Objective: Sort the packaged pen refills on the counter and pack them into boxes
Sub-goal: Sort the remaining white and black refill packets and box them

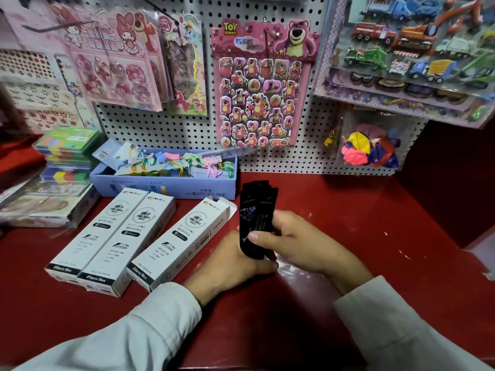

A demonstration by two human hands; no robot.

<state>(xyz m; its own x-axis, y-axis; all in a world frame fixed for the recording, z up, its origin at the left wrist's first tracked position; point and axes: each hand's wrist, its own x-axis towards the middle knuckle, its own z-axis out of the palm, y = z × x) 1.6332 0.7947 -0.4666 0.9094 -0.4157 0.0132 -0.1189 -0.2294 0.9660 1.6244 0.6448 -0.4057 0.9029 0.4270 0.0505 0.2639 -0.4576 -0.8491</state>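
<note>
The black refill packets (257,218) stand upright as a bundle on the red counter (361,215), just right of the open white box (182,243). How many packets the bundle holds cannot be made out; their lower ends are hidden behind the hands, and the print on them is too small to read. The left hand (233,263) curls round the bundle's base; its fingertips are hidden. The right hand (292,236) grips the bundle at mid-height, thumb pressed across the front, fingers wrapped behind.

The open white box lies flat, top flaps raised; its interior is not visible. It reads "DM-009" and "20pcs/Box". Left of it lie two closed white boxes (107,239), side by side and touching, with matching print. Behind the open white box, a blue tray (166,187) holds pastel tags and cords.
</note>
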